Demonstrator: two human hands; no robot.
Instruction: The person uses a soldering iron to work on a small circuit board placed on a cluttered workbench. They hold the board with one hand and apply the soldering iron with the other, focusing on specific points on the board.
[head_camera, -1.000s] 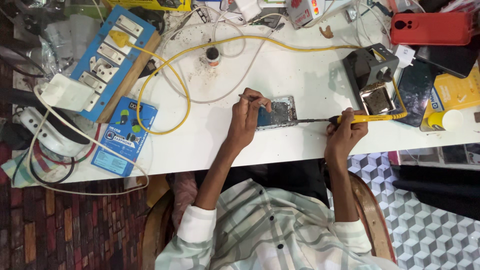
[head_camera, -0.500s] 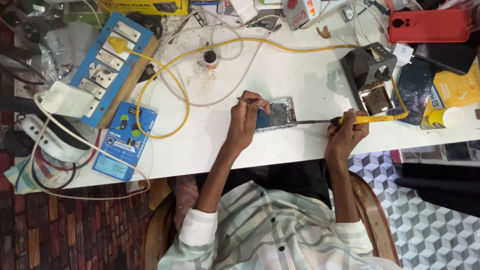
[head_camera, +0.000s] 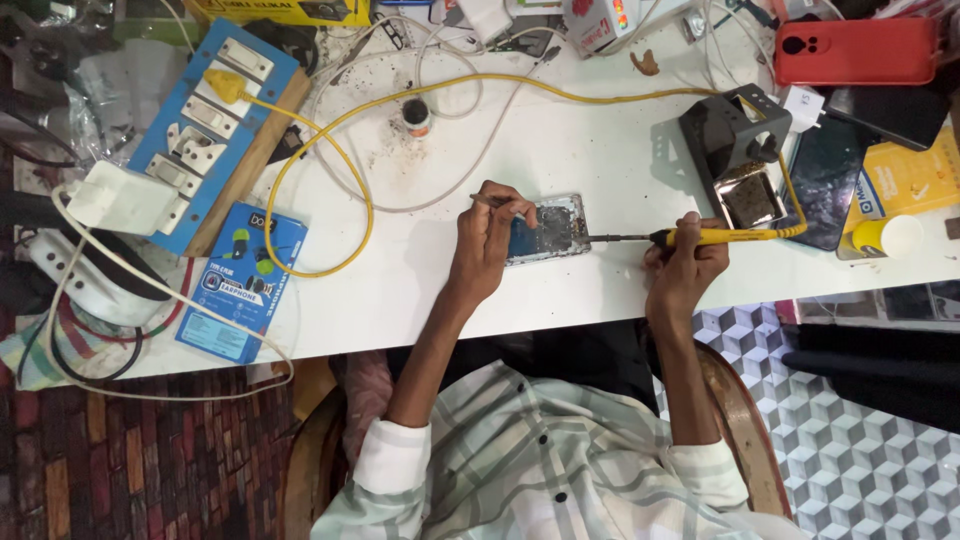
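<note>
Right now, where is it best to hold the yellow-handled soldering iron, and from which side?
Grip the yellow-handled soldering iron on its yellow handle, from the near table edge, as the right hand does. Its bare metal tip points left at the opened phone, and its yellow cord leaves rightward.

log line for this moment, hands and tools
left hand: thin tool on opened phone | right hand: holds yellow soldering iron, tip at phone | white table

Single overhead view (head-worn) straight down, mid-distance

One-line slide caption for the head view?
Left hand steadies an opened phone while right hand holds a yellow soldering iron.
</note>
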